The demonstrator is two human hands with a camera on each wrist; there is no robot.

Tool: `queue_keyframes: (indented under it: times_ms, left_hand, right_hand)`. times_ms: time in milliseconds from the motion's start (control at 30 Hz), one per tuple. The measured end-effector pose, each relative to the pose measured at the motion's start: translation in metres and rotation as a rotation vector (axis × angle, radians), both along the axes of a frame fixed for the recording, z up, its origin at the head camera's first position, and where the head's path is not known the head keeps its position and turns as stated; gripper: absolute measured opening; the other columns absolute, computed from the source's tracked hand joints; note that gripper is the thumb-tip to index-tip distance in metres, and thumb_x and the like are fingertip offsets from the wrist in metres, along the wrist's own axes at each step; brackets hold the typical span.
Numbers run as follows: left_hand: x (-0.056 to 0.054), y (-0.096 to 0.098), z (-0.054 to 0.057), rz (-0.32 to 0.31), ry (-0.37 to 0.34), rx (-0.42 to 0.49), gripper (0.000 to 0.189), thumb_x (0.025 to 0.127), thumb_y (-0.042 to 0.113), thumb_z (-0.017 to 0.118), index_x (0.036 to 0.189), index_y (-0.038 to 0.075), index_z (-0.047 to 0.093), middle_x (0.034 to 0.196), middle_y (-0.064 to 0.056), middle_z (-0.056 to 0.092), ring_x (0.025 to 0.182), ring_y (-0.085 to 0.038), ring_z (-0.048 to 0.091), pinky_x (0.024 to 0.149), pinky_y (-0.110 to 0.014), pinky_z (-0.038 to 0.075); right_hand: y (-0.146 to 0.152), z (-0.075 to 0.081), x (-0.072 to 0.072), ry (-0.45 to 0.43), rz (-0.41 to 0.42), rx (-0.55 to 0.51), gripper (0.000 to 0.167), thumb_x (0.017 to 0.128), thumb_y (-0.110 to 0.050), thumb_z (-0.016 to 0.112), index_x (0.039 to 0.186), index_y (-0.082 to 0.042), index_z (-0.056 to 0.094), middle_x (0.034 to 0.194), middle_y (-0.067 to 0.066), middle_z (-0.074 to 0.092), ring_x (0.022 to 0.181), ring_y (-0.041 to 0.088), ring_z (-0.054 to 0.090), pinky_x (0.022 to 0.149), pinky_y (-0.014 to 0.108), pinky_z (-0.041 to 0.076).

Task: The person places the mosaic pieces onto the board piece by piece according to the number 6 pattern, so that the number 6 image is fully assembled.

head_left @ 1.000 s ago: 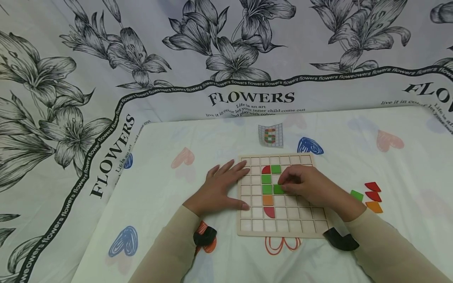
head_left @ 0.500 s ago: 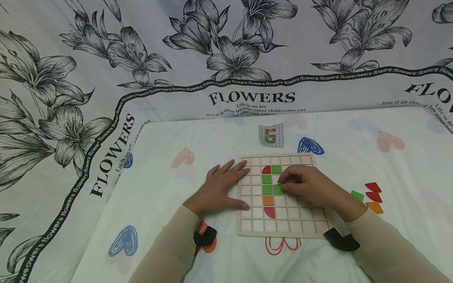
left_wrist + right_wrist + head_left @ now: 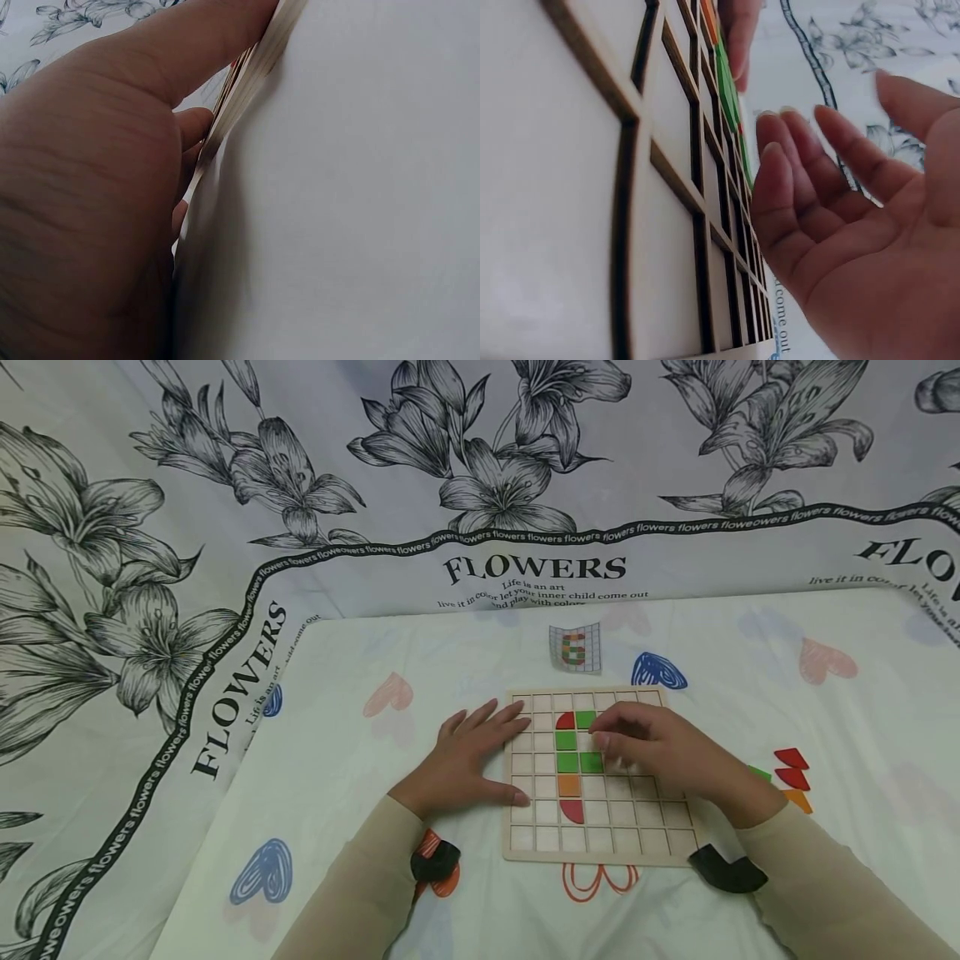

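Note:
A wooden grid board (image 3: 536, 839) lies on the cloth with coloured tiles in several cells. My left hand (image 3: 461, 764) rests at its left edge, fingers spread over the rim and thumb lower down; the left wrist view has the board's side (image 3: 255, 82) beside that thumb. Just above a green square tile (image 3: 591, 763) hovers my right hand (image 3: 663, 747). Its thumb and fingers are apart with nothing between them, as the right wrist view of the hand (image 3: 855, 217) confirms. Left of that tile runs a column with a red rounded tile (image 3: 572, 812) and an orange square (image 3: 569, 785).
Beyond the board lies a small card (image 3: 575, 648) printed with a coloured grid pattern. Right of the board, partly behind the right forearm, are loose red tiles (image 3: 792, 778), an orange tile (image 3: 799, 800) and a green tile (image 3: 761, 772). A flower-printed cloth (image 3: 495, 485) hangs behind.
My right hand has let go of the green square tile, which now sits in a cell, and has lifted slightly up and away. The left hand stays where it was.

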State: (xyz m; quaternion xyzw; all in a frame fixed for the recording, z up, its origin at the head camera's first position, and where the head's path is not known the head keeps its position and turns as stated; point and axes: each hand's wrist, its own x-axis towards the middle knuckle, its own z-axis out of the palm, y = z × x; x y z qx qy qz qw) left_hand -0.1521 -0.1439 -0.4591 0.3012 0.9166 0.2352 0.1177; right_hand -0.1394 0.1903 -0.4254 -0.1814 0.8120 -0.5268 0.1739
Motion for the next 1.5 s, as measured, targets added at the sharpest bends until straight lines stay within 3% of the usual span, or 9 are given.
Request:
queue_keyframes:
  times_ms: [167, 400, 633, 1033, 1300, 1500]
  left_hand:
    - [0.000, 0.001, -0.001, 0.004, -0.004, -0.013, 0.105, 0.085, 0.077, 0.078, 0.172, 0.036, 0.035, 0.177, 0.026, 0.013, 0.164, -0.009, 0.000, 0.127, -0.050, -0.001]
    - [0.000, 0.002, 0.000, 0.004, -0.018, -0.014, 0.106, 0.084, 0.076, 0.079, 0.172, 0.036, 0.036, 0.177, 0.026, 0.014, 0.164, -0.010, 0.000, 0.127, -0.049, -0.001]
    - [-0.001, 0.002, -0.001, 0.005, -0.004, -0.010, 0.106, 0.084, 0.075, 0.080, 0.172, 0.036, 0.036, 0.177, 0.026, 0.014, 0.164, -0.010, 0.000, 0.127, -0.052, 0.001]
    - [0.000, 0.003, 0.000, 0.010, -0.001, -0.023, 0.106, 0.084, 0.076, 0.079, 0.172, 0.036, 0.036, 0.177, 0.026, 0.014, 0.164, -0.009, 0.000, 0.128, -0.051, 0.001]
    - [0.000, 0.002, 0.000, 0.008, 0.003, -0.018, 0.106, 0.084, 0.076, 0.079, 0.172, 0.035, 0.036, 0.177, 0.026, 0.014, 0.164, -0.010, 0.000, 0.128, -0.053, 0.002]
    - [0.000, 0.001, 0.000, 0.006, -0.003, -0.017, 0.106, 0.084, 0.076, 0.079, 0.172, 0.035, 0.036, 0.177, 0.027, 0.014, 0.164, -0.010, 0.000, 0.128, -0.051, 0.001]
  right_hand:
    - [0.004, 0.003, -0.001, -0.045, -0.007, -0.118, 0.032, 0.115, -0.028, 0.058, 0.131, -0.001, 0.067, 0.117, 0.017, 0.071, 0.106, 0.035, 0.068, 0.085, 0.041, 0.060]
    - [0.012, 0.012, 0.000, -0.090, -0.052, -0.136, 0.052, 0.119, -0.043, 0.042, 0.146, -0.002, 0.059, 0.134, 0.015, 0.067, 0.118, 0.037, 0.068, 0.094, 0.042, 0.060]
    - [0.023, 0.023, -0.001, 0.025, -0.011, -0.160, 0.054, 0.121, -0.038, 0.027, 0.147, -0.001, 0.056, 0.136, 0.014, 0.063, 0.120, 0.035, 0.066, 0.094, 0.038, 0.059]
    - [0.048, 0.037, 0.000, 0.126, -0.021, -0.165, 0.051, 0.121, -0.033, 0.024, 0.150, -0.006, 0.056, 0.142, 0.021, 0.058, 0.122, 0.030, 0.065, 0.097, 0.032, 0.055]
    - [0.067, 0.037, 0.002, 0.098, -0.002, -0.197, 0.052, 0.121, -0.033, 0.021, 0.155, -0.007, 0.051, 0.146, 0.021, 0.055, 0.128, 0.034, 0.060, 0.099, 0.032, 0.052]
    - [0.082, 0.031, 0.005, 0.116, -0.030, -0.121, 0.052, 0.121, -0.031, 0.021, 0.155, -0.007, 0.050, 0.146, 0.016, 0.057, 0.127, 0.030, 0.061, 0.097, 0.028, 0.053]
